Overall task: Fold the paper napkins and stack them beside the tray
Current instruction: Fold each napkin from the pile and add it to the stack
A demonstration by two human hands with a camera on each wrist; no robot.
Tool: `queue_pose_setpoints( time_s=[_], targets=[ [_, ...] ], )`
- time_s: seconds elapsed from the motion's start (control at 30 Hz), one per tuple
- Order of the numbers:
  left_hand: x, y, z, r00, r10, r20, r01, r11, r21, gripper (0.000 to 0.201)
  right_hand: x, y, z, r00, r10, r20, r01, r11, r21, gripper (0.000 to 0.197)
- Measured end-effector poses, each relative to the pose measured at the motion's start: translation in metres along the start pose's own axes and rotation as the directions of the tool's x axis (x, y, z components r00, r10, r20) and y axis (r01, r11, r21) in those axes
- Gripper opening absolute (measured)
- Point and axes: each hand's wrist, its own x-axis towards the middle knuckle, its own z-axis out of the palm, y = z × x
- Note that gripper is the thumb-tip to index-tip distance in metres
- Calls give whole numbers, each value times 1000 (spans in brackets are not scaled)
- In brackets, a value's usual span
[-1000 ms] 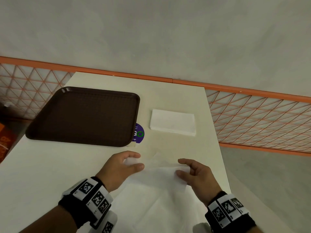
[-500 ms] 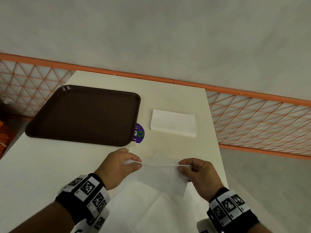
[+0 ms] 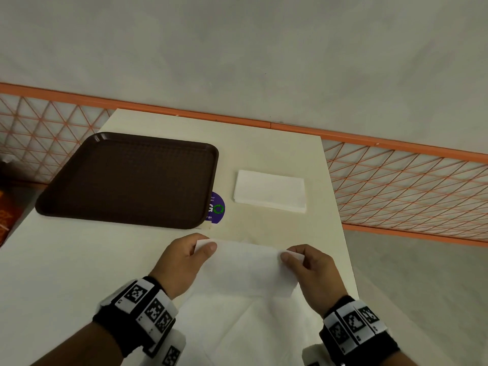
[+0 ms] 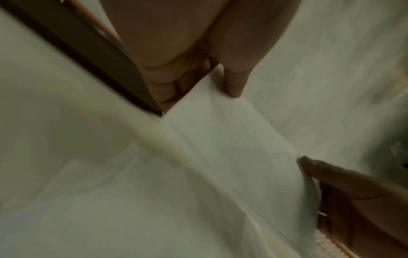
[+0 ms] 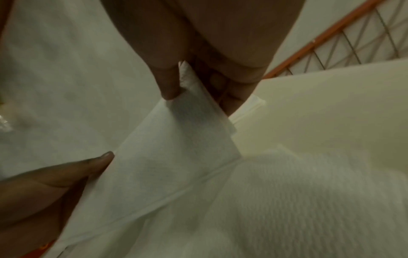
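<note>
- So far, one stack of folded napkins lies on the table, just to the right of the brown tray and apart from it; I judge that part of the job done.
- Now a single napkin is held up at its top corners, over more loose napkins lying flat at the table's near edge.
- Left hand: thumb and fingers pinch the napkin's left corner.
- Right hand: thumb and fingers pinch the right corner, so the top edge runs taut between the two hands.
- What is left, as I read it: fold this napkin, lay it on the stack, then do the same with the loose ones below. How many those are I cannot tell.
- Only the head view shows the tray, the stack and a purple sticker half under the tray's corner.
- From the left wrist, the thumb tip is seen pressing on the sheet, whose embossed grain is plain there; the tray is only a dark strip.
- From the right wrist, the corner pokes up between thumb and fingers, and an orange mesh rail shows beyond the table.
</note>
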Motion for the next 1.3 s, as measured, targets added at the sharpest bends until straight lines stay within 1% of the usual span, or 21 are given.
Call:
queue_pose_setpoints(
  time_s=[0.1,0.17,0.23,0.37,0.47,0.53,0.57,0.6,0.63,0.67,0.7,0.73,0.77,0.8,0.87,0.93,1.0,1.07,1.13,1.2,1.3],
  targets=[
    [7,-15,14,993,-84,-82,91,991,93,24,8,18,11,993,94,-64,-99,993,-68,8],
    [12,-25,23,986,-122,-115,148,955,256,30,14,30,19,988,137,-66,-148,970,-194,10],
    [13,-33,30,982,-146,-117,181,899,400,33,18,36,26,987,155,-50,-163,934,-317,11],
    [17,-40,39,983,-160,-95,185,803,567,32,28,41,36,980,198,-34,-192,870,-453,9],
    [19,-39,39,988,-132,-83,156,787,597,29,33,40,37,974,225,-27,-206,828,-522,10],
    [17,-40,36,989,-116,-93,149,786,600,29,34,37,35,977,211,-21,-186,807,-560,10],
    [16,-41,35,990,-100,-101,141,774,618,30,34,36,33,981,196,-8,-162,786,-597,14],
    [15,-42,34,992,-61,-110,118,754,646,34,33,38,32,989,145,13,-101,747,-657,23],
    [15,-44,34,994,5,-111,73,723,686,37,32,39,32,998,45,46,2,694,-720,31],
    [14,-45,35,990,105,-95,-3,687,727,37,29,41,33,992,-91,90,127,629,-767,36],
    [13,-45,37,972,227,-55,-107,643,758,34,26,43,36,961,-237,142,255,557,-791,37],
    [11,-44,40,942,337,8,-221,598,770,35,21,45,41,913,-354,203,364,483,-796,37],
    [9,-44,44,905,413,97,-328,536,778,38,15,47,46,872,-406,275,443,411,-797,40],
    [5,-45,50,874,442,201,-413,461,785,43,8,50,53,844,-405,353,499,349,-793,46],
    [-2,-53,59,855,366,368,-495,360,791,51,0,58,62,835,-297,463,542,302,-785,62],
    [-5,-63,62,872,259,416,-485,333,809,56,-1,67,64,839,-193,509,544,265,-796,65],
    [-5,-72,61,897,175,406,-442,338,831,57,0,71,62,833,-130,538,553,219,-804,63],
    [-4,-81,59,908,134,397,-418,357,835,59,1,73,57,821,-99,561,569,194,-799,65],
    [-4,-86,55,918,112,379,-393,363,845,65,2,73,50,831,-63,553,553,201,-808,68],
    [-4,-90,48,926,132,354,-377,370,849,68,3,77,43,842,-61,536,536,211,-818,68],
    [-1,-79,30,949,97,300,-313,401,861,65,5,78,29,871,-70,487,488,247,-837,65]
  ],
)
